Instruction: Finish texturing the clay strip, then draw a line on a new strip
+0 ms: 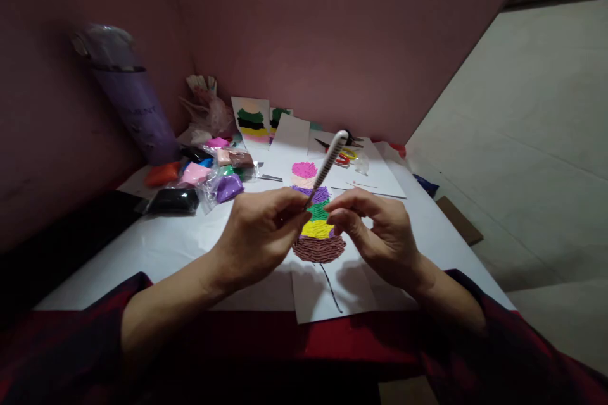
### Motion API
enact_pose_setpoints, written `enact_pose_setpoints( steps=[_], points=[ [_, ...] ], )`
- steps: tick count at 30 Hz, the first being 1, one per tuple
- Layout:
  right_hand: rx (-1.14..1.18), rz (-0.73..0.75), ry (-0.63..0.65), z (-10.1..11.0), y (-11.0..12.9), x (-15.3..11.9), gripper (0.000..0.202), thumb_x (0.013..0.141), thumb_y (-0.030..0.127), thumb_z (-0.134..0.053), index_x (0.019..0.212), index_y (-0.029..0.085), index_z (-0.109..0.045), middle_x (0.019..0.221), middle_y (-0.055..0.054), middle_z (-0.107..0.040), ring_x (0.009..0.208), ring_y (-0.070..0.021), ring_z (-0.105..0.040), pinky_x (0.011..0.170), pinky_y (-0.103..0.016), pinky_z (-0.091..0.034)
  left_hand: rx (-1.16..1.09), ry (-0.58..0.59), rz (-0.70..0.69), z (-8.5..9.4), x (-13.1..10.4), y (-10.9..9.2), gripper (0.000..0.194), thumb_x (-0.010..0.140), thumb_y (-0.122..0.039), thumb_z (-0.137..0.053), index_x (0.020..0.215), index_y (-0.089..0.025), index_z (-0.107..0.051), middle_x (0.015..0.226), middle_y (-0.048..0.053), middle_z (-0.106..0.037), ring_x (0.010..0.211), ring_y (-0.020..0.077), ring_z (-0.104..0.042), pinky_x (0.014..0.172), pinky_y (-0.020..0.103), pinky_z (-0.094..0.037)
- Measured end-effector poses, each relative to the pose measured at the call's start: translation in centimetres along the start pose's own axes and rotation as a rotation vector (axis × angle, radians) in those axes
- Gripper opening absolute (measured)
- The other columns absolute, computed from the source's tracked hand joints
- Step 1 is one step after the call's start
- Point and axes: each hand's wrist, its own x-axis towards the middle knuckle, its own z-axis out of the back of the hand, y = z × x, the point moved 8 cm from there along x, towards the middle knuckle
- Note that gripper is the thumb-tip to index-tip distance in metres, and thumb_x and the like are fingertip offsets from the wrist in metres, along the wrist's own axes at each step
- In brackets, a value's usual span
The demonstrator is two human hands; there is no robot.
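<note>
My left hand [266, 234] pinches a slim white tool with a ribbed handle [329, 161], which slants up and to the right; its lower end is thin and partly hidden by the fingers. Beside it, my right hand [380, 231] has thumb and forefinger drawn together; whatever sits between them is too small to make out. Both hands are over a white sheet [311, 297] bearing a textured clay picture. Its bands run from a magenta top [304, 169] through pale peach, purple [319, 193], green and yellow [317, 229] to brown [319, 249]. A dark drawn line continues below.
Bagged clay packets in several colours, among them a black packet [173, 201] and a purple one [229, 188], lie at left. Behind them stands a purple bottle [135, 107]. Scissors [342, 158] lie at the back right. Striped cards [251, 123] lean near the pink wall [308, 31].
</note>
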Motion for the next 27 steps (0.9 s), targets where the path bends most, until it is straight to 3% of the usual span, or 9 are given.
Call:
enact_pose_setpoints(
  steps=[3, 6, 13, 17, 20, 23, 27],
  points=[
    [-0.101, 0.082, -0.061, 0.6, -0.5, -1.3, 0.019, 0.093, 0.021, -0.053, 0.078, 0.020, -0.064, 0.061, 0.000, -0.063, 0.051, -0.0113, -0.056, 0.051, -0.025, -0.045, -0.233, 0.004, 0.243, 0.4, -0.2, 1.8, 0.011, 0.082, -0.019, -0.062, 0.072, -0.015, -0.058, 0.056, -0.003, -0.061, 0.047, 0.0095, -0.060, 0.045, 0.018, -0.049],
    [-0.178, 0.211, 0.005, -0.5, -0.8, -2.5, 0.018, 0.092, 0.019, -0.053, 0.077, 0.020, -0.063, 0.061, 0.000, -0.065, 0.047, -0.0105, -0.053, 0.048, -0.025, -0.043, -0.378, 0.018, 0.400, 0.1, -0.6, 2.9, 0.012, 0.081, -0.022, -0.063, 0.074, -0.015, -0.055, 0.058, -0.002, -0.062, 0.049, 0.0132, -0.065, 0.045, 0.022, -0.054],
    [-0.043, 0.179, 0.005, -0.5, -0.9, -2.6, 0.022, 0.093, 0.024, -0.054, 0.074, 0.020, -0.063, 0.058, 0.000, -0.063, 0.048, -0.0100, -0.053, 0.048, -0.023, -0.041, -0.382, 0.186, 0.441, -1.9, -2.0, 2.9, 0.013, 0.081, -0.020, -0.061, 0.071, -0.014, -0.057, 0.052, -0.001, -0.063, 0.046, 0.0104, -0.061, 0.047, 0.020, -0.051],
    [0.173, 0.018, 0.179, -1.6, -1.0, -2.5, 0.041, 0.093, 0.025, -0.052, 0.053, 0.020, -0.048, 0.045, 0.006, -0.041, 0.040, -0.0069, -0.034, 0.041, -0.022, -0.029, -0.402, 0.205, 0.462, -2.8, -2.6, 3.1, 0.013, 0.080, -0.021, -0.060, 0.070, -0.014, -0.055, 0.052, -0.001, -0.061, 0.045, 0.0103, -0.059, 0.045, 0.020, -0.049],
    [0.325, -0.100, 0.492, -3.8, -0.8, -3.2, 0.051, 0.094, 0.027, -0.047, 0.046, 0.021, -0.032, 0.044, 0.008, -0.027, 0.040, -0.0062, -0.025, 0.040, -0.021, -0.024, -0.389, 0.198, 0.450, -3.2, -2.8, 3.3, 0.014, 0.079, -0.022, -0.061, 0.069, -0.015, -0.054, 0.052, -0.002, -0.060, 0.045, 0.0101, -0.058, 0.046, 0.020, -0.048],
    [0.312, -0.035, 0.684, -4.9, 0.4, -4.4, 0.048, 0.093, 0.024, -0.049, 0.047, 0.020, -0.037, 0.044, 0.007, -0.034, 0.041, -0.0062, -0.030, 0.042, -0.022, -0.026, -0.339, 0.176, 0.421, -3.3, -2.9, 3.5, 0.014, 0.080, -0.022, -0.061, 0.069, -0.015, -0.055, 0.052, -0.002, -0.060, 0.047, 0.0098, -0.056, 0.047, 0.020, -0.047],
    [0.121, 0.148, 0.694, -5.0, 1.7, -5.4, 0.044, 0.089, 0.017, -0.052, 0.048, 0.021, -0.038, 0.043, 0.008, -0.036, 0.041, -0.0073, -0.028, 0.045, -0.025, -0.025, -0.295, 0.154, 0.401, -3.5, -3.1, 3.7, 0.014, 0.080, -0.021, -0.059, 0.068, -0.015, -0.054, 0.052, -0.003, -0.057, 0.047, 0.0092, -0.053, 0.046, 0.020, -0.044]
  ],
)
